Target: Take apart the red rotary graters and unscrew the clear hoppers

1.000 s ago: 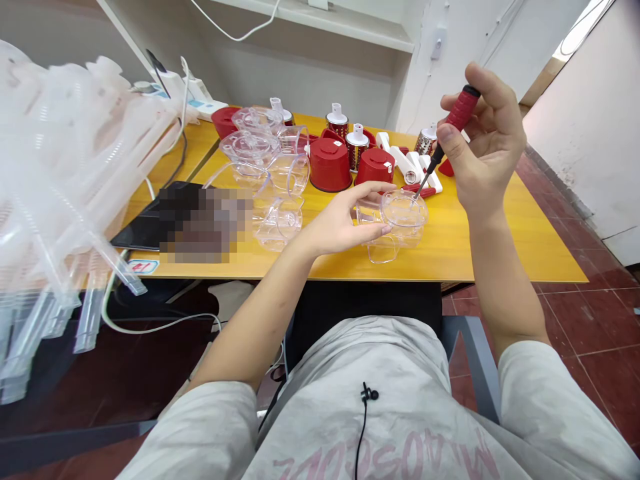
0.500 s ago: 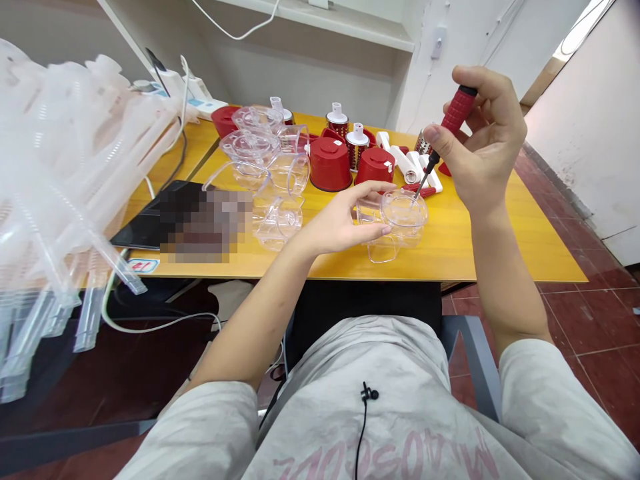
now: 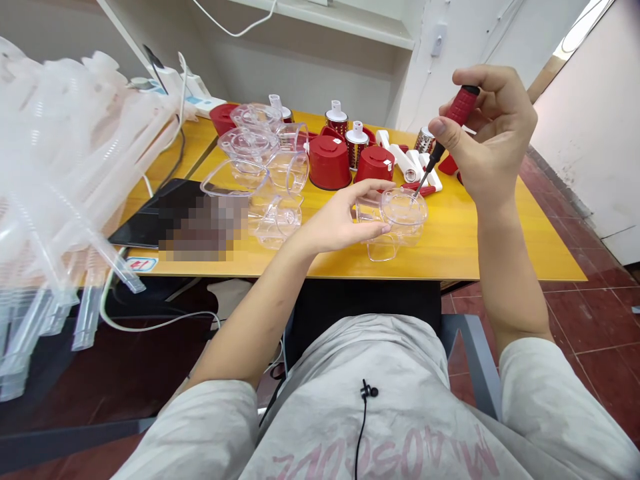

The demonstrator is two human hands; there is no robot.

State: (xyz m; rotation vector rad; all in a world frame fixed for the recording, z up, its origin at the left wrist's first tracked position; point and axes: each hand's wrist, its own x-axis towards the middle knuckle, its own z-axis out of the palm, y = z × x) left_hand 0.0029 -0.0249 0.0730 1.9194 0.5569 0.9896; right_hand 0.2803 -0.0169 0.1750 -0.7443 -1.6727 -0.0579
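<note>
Gripping the clear container (image 3: 403, 213), the left hand (image 3: 340, 220) hides its side

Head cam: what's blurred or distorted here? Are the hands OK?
Head view: the clear plastic stack at left is smeared and soft; a pixelated patch hides part of the dark tablet; wide-angle bowing tilts the wall; the left hand, clear plastic container, right hand and red-handled screwdriver look sharp.
</note>
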